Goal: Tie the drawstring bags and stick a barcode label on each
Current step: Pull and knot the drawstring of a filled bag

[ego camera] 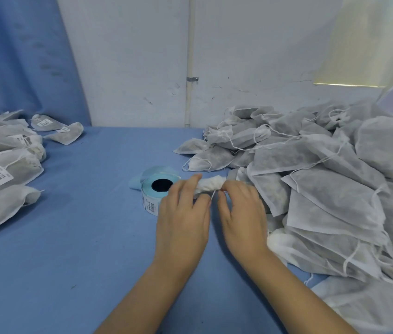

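Blue cloth across the table (82, 237), and at its middle a white drawstring bag (211, 184), bunched at the neck and held between two bare hands. Left hand (183, 213) curled round one end of the gathered fabric, fingers over the top; right hand (241, 213) pinching the other end, knuckles up. Between them, a thin white drawstring (213, 195) hanging from the neck toward the thumbs. Just beside the left hand and partly hidden by its fingers, a label roll (153, 186) lying flat, pale blue backing outward, one printed barcode label peeling from its near side. To the right, just beside the right forearm, a high heap of untied bags (323, 177), grey-white with loose strings trailing. Along the left edge, well apart, labelled bags (5, 169) in a looser spread, several barcode stickers facing up. Behind, a scuffed white wall (130, 68) with an upright pipe (189, 68), and a blue curtain (17, 56) in the left corner.
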Demonstrator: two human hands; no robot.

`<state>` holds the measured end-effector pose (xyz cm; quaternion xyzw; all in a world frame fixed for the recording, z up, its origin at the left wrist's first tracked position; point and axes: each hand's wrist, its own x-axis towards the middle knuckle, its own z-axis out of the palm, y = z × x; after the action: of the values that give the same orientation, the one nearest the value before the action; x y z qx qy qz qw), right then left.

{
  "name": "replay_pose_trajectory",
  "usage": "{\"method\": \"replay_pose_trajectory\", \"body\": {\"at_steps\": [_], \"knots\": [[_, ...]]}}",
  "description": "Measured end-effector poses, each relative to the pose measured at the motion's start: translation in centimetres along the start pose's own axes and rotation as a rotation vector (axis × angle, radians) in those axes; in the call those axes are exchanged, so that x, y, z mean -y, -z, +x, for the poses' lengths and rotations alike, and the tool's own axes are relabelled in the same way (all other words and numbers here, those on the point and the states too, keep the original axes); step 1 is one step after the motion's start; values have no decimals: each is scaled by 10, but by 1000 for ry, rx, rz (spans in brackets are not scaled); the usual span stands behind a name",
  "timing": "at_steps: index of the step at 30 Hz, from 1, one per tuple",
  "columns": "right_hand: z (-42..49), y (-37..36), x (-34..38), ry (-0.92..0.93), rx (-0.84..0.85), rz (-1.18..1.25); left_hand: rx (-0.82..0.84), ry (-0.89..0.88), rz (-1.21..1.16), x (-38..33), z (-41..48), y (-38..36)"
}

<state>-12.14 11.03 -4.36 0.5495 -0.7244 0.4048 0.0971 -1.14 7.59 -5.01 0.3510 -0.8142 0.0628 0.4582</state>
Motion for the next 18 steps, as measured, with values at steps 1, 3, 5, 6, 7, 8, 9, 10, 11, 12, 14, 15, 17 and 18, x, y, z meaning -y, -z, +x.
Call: {"method": "replay_pose_trajectory", "body": {"at_steps": [1, 3, 5, 6, 7, 8, 9, 10, 11, 12, 14, 15, 17, 18], "knots": [[-1, 0, 0, 32, -13, -13, 36, 17, -99, -3, -2, -2], [-3, 0, 1, 85, -36, 0, 119, 192, -424, -10, -3, -1], [-3, 2, 4, 95, -61, 51, 171, 363, -715, -15, -1, -2], [-3, 3, 4, 96, -83, 77, 200, 419, -827, -17, 0, -3], [-2, 4, 5, 99, -106, 92, 228, 463, -930, -17, 2, -4], [-2, 4, 5, 103, -122, 92, 248, 493, -994, -17, 3, -4], [-2, 4, 5, 109, -128, 79, 260, 510, -1013, -17, 4, -4], [-3, 3, 4, 113, -126, 63, 248, 510, -963, -16, 3, -4], [-3, 2, 3, 114, -119, 50, 212, 482, -845, -14, 2, -5], [-3, 1, 2, 112, -111, 44, 164, 425, -682, -10, 1, -5], [-3, -1, 0, 110, -103, 40, 97, 278, -442, -5, 2, -2], [-3, -2, 0, 119, -106, 37, 110, 206, -415, -3, 4, -1], [-3, -3, 0, 143, -132, 27, 191, 108, -496, -2, 5, 0], [-4, -3, -1, 151, -149, 27, 229, 100, -558, -3, 4, 0]]}}
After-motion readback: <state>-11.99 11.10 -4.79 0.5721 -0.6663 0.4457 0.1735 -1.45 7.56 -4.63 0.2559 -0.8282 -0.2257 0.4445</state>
